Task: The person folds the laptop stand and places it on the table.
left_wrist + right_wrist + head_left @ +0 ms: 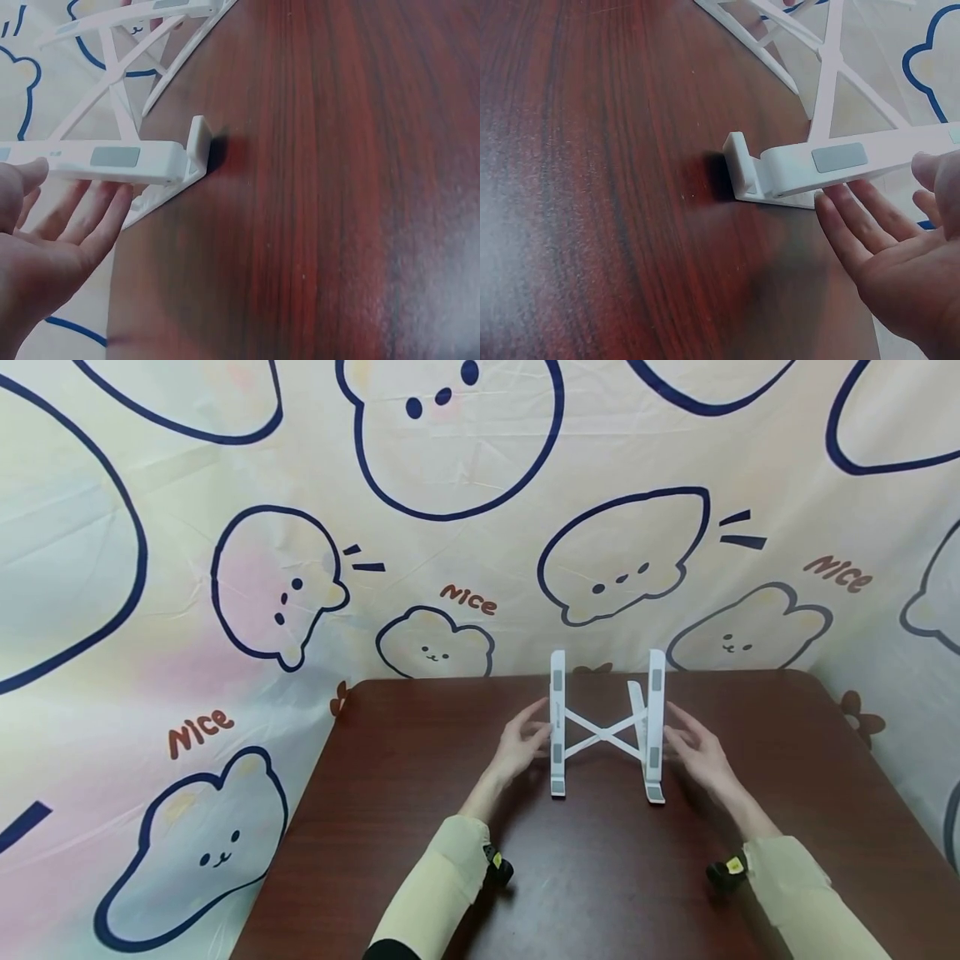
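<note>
A white folding laptop stand (604, 734) is unfolded on the table, its crossed bars spread between two side rails with grey pads. My left hand (517, 743) holds the left rail (112, 161), thumb along its side and fingers bent beneath it. At the opposite side, the right hand (701, 756) holds the right rail (802, 169) between thumb and fingertips. Both rails slope up from base legs that end in small upright lips (739, 161). In the head view the rails partly hide the fingertips.
The dark reddish-brown wooden table (585, 877) extends in front of the stand. Behind it hangs a pale cloth (450, 560) with blue cartoon outlines, close to the table's back edge. A black wrist camera (726, 872) sits under the right sleeve, another (498, 865) by the left.
</note>
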The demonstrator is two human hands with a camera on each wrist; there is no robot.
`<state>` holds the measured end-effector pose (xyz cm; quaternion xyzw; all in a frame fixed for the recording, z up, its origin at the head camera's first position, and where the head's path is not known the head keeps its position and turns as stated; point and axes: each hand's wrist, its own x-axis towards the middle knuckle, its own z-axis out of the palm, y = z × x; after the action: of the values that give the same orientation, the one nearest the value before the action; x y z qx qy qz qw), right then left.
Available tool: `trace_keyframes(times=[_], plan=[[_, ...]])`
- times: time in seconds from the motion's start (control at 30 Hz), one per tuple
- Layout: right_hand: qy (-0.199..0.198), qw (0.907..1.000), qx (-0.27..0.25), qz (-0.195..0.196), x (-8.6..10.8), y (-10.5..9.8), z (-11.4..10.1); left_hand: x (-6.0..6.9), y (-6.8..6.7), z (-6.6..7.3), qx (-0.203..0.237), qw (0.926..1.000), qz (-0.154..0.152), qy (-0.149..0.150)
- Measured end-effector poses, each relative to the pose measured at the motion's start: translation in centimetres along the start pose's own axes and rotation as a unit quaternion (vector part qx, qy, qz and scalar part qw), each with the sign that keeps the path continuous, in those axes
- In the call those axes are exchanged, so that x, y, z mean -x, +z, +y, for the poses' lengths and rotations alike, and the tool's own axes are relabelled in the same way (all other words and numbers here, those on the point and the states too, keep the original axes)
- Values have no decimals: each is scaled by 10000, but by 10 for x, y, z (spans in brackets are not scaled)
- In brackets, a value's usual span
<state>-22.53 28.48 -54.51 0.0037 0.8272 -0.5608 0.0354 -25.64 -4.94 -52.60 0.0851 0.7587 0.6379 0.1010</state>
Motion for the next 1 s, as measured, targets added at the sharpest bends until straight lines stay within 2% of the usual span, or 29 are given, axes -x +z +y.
trace_keyframes(times=[0.17, 0.43, 0.63, 1.0], plan=[[44, 10000, 87, 15, -4, 5, -3, -5, 5, -1, -20, 9999, 101, 18], [-215, 9956, 875, 275, -6, 15, -4, -12, 12, -3, -127, 9992, 358, -90], [-305, 9952, 875, 310, -7, 19, -5, -14, 14, -3, -165, 9984, 483, -252], [-276, 9940, 930, 513, -8, 23, -5, -13, 18, 0, -200, 9977, 581, -272]])
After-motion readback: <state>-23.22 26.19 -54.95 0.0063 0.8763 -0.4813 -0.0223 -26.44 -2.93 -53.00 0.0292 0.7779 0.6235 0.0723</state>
